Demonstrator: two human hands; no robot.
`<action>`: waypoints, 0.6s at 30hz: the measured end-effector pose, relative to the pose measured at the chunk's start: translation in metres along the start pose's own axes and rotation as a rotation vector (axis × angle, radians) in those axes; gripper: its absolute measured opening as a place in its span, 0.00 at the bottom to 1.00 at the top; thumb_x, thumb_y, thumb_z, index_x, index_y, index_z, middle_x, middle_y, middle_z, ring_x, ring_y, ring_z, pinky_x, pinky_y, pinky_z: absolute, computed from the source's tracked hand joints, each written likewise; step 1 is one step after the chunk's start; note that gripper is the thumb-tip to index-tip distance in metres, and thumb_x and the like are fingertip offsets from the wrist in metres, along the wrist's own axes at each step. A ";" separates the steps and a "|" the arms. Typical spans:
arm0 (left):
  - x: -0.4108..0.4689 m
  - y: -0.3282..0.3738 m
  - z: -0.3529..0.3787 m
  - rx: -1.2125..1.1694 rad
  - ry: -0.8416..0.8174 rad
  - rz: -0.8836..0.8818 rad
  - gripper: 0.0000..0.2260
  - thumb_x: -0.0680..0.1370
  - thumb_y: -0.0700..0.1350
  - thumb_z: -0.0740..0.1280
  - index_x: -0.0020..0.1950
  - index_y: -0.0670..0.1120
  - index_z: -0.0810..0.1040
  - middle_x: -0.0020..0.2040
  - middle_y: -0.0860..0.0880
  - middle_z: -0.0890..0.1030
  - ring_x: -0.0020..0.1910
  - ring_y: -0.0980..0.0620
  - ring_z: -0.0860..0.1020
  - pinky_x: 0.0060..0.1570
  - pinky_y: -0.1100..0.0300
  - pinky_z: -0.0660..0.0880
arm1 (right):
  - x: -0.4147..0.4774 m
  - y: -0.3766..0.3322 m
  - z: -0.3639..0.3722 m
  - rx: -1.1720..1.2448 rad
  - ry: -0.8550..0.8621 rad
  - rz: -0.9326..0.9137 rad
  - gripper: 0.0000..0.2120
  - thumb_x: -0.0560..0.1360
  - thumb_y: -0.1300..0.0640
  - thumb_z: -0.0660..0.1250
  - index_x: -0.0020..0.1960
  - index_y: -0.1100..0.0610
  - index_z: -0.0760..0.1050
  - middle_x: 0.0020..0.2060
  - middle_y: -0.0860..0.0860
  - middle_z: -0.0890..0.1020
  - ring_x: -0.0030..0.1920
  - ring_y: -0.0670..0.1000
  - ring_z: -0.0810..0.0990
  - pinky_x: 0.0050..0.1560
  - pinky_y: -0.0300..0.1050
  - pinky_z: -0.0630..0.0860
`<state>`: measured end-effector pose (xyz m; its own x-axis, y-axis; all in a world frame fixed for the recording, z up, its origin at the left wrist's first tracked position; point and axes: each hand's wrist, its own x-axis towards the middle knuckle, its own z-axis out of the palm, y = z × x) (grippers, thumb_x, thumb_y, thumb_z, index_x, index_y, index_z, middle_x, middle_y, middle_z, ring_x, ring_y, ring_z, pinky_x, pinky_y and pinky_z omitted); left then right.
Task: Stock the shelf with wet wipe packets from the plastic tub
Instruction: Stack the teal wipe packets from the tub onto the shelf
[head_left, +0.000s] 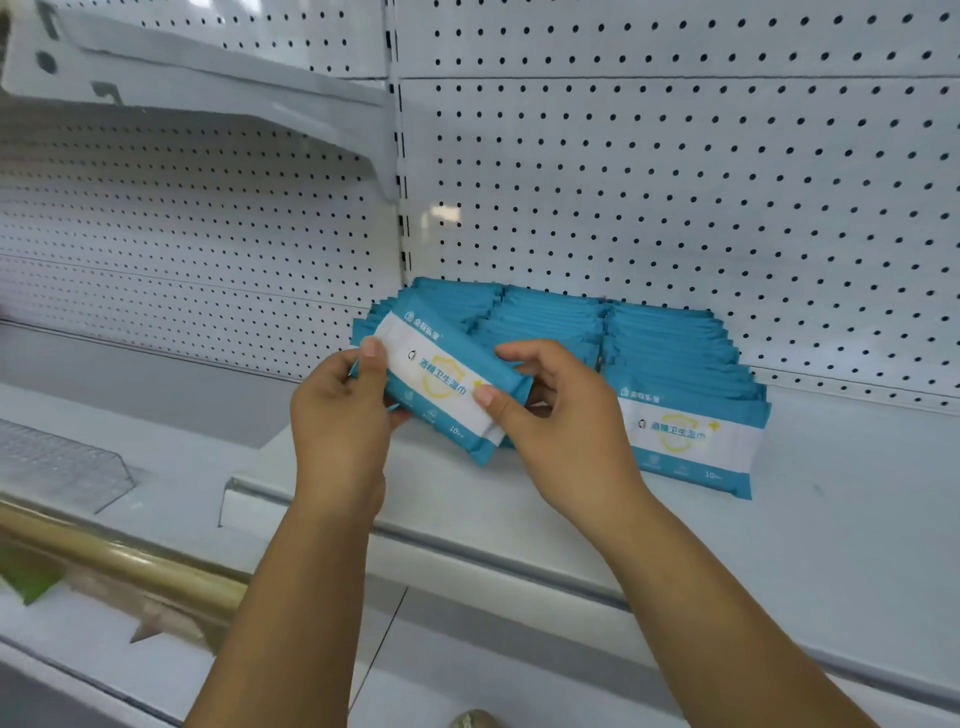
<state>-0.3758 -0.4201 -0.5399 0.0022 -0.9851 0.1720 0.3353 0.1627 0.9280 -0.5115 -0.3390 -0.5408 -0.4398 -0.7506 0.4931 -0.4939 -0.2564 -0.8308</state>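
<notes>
**Two hands, one packet, three rows on the shelf**

One wet wipe packet (441, 384) is held up in both hands, just in front of the stock already standing on the white shelf (831, 519). Three rows of packets (670, 343) stand side by side, running back to the pegboard (675, 182) at the far side of the shelf. They are packed too tightly to count one by one. Only the front packet of the right row (691, 441) shows its full face.

The held packet is a flat, soft pouch, teal blue with a broad white band across the middle. It carries blue characters, a pale yellow shield mark and small icons along its lower edge. It is tilted, its left end higher than its right.

The left hand (337, 415) grasps the left end, thumb pressed on the upper left of the face and fingers curled behind. The right hand (566, 415) grasps the right end, thumb on the lower edge of the white band and fingers bent round the back.

One shelf bracket (208, 88) juts out at the upper left, and one brass-coloured rail (130, 561) crosses the near left corner.
</notes>
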 end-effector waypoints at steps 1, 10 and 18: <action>0.002 -0.001 -0.004 0.020 0.017 0.021 0.11 0.84 0.47 0.63 0.48 0.42 0.79 0.44 0.45 0.84 0.44 0.49 0.85 0.39 0.61 0.82 | 0.001 0.000 0.005 -0.012 -0.012 -0.004 0.13 0.74 0.56 0.75 0.57 0.47 0.78 0.48 0.38 0.80 0.47 0.44 0.80 0.47 0.33 0.76; 0.023 -0.009 -0.039 -0.011 0.169 0.003 0.14 0.86 0.48 0.60 0.45 0.46 0.80 0.43 0.46 0.85 0.47 0.47 0.85 0.46 0.54 0.84 | 0.017 -0.005 0.046 -0.134 -0.126 -0.022 0.18 0.73 0.55 0.76 0.61 0.49 0.78 0.49 0.39 0.78 0.40 0.39 0.75 0.41 0.25 0.70; 0.034 -0.017 -0.064 0.726 0.196 0.134 0.19 0.82 0.54 0.66 0.70 0.49 0.73 0.65 0.48 0.79 0.61 0.45 0.77 0.58 0.53 0.72 | 0.055 -0.006 0.070 -0.517 -0.200 -0.110 0.14 0.75 0.55 0.75 0.58 0.57 0.78 0.43 0.46 0.76 0.42 0.46 0.74 0.42 0.37 0.67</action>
<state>-0.3210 -0.4595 -0.5707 0.1887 -0.9351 0.2999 -0.3832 0.2111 0.8992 -0.4797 -0.4211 -0.5267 -0.2389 -0.8500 0.4695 -0.8540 -0.0462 -0.5182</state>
